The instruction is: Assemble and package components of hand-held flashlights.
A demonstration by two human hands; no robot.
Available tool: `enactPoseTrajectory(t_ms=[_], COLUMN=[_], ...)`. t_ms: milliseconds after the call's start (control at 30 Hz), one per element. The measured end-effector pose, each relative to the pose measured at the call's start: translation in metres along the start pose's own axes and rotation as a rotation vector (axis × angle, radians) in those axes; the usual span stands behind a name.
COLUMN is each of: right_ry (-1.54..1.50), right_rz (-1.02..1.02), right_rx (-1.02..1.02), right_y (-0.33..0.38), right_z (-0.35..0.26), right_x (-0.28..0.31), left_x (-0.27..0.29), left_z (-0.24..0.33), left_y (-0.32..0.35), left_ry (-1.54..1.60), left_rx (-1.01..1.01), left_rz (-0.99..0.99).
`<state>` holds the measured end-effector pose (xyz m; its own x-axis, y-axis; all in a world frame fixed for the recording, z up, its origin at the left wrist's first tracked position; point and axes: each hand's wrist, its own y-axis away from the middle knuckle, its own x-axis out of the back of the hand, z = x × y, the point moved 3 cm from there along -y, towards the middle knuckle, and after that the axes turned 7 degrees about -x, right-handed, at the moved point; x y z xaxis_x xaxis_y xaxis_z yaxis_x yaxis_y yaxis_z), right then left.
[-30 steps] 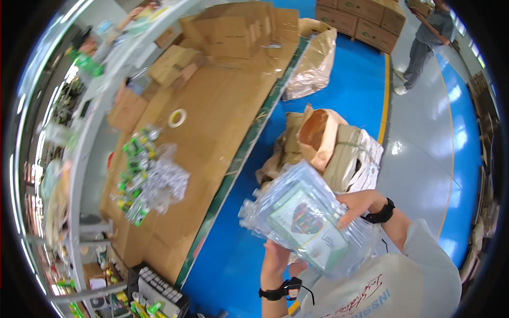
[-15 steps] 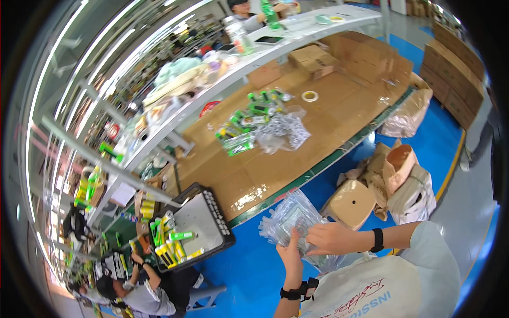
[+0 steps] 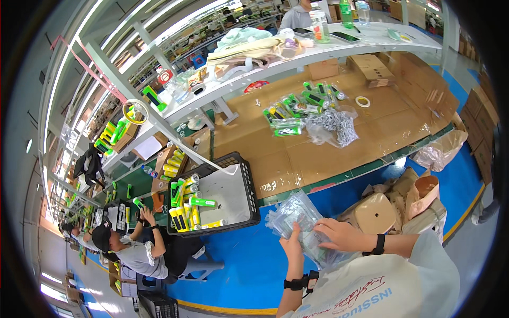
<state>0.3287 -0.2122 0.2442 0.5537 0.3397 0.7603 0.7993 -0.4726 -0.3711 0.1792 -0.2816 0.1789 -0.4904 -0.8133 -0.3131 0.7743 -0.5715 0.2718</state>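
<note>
A stack of clear plastic bags (image 3: 298, 210) is held in front of my body, just off the near edge of the workbench. My left hand (image 3: 292, 251) grips the stack from its lower left side, thumb on top. My right hand (image 3: 342, 235) lies over the right side of the bags with its fingers bent onto them; its fingertips are partly lost against the shiny plastic. The lower end of the stack reaches toward my shirt.
On the cardboard-covered bench (image 3: 286, 172) lie green-and-yellow packaged cylinders (image 3: 310, 100), a bag of small grey pieces (image 3: 336, 127) and a tape roll (image 3: 362, 102). A black crate (image 3: 253, 199) holds similar cylinders. A beige stool (image 3: 374, 212) stands right; a co-worker (image 3: 138, 249) sits left.
My view has turned left, so the bench and crate appear farther right. Both hands stay on the bags, and my right fingers have shifted slightly on the stack.
</note>
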Motion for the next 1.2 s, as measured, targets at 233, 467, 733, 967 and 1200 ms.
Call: enactPoseTrajectory(t_ms=[233, 467, 733, 967, 1200], right_ry=[0.024, -0.080, -0.190, -0.346, -0.354], right_rz=[-0.376, -0.078, -0.276, -0.478, -0.219], right_rx=[-0.098, -0.054, -0.022, -0.306, -0.348], right_y=[-0.023, -0.078, -0.107, -0.140, -0.131], right_z=[0.076, 0.152, 0.243, 0.340, 0.314], right_x=[-0.017, 0.016, 0.019, 0.023, 0.036], left_x=[-0.036, -0.107, -0.168, -0.152, -0.144], left_z=[-0.034, -0.058, -0.088, -0.094, -0.130], left_y=[-0.052, -0.123, -0.191, -0.229, -0.278], left_ry=[0.093, -0.026, -0.179, 0.231, 0.299], left_rx=[0.129, 0.217, 0.331, 0.478, 0.492], left_rz=[-0.029, -0.131, -0.244, -0.247, -0.286])
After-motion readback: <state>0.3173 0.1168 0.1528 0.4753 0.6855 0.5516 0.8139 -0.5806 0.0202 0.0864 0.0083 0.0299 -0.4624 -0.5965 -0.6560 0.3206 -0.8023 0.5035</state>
